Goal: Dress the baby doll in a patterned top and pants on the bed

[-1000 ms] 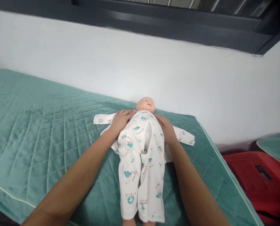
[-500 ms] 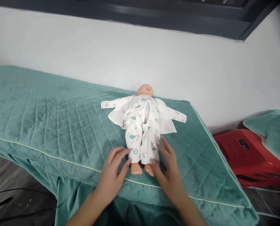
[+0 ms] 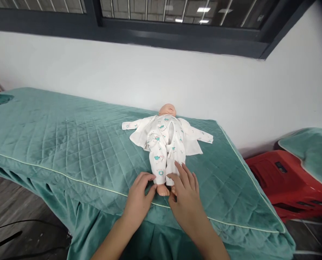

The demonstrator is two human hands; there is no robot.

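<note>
A baby doll [image 3: 167,109] lies on its back on a green quilted bed cover [image 3: 96,141], head toward the wall. It has on white printed trousers [image 3: 158,157] and an open white jacket [image 3: 195,139], with sleeves spread to both sides. My left hand [image 3: 139,196] is at the trouser cuff on the left; its thumb and forefinger are apart, the tips at the cloth's edge. Over the other cuff, my right hand [image 3: 186,195] has its fingers stretched out, touching or just above the cloth. It hides most of that foot, while the left foot [image 3: 162,190] shows.
Behind the bed rises a white wall [image 3: 109,76] below a dark window frame [image 3: 150,36]. A red plastic stool [image 3: 280,180] with green cloth [image 3: 312,148] on top stands at the right. Black cables [image 3: 20,222] lie on the floor at the left.
My right hand has moved inward over the cuff and foot, covering more of them. My left hand stays beside the other cuff. The camera view has tilted up, showing more window.
</note>
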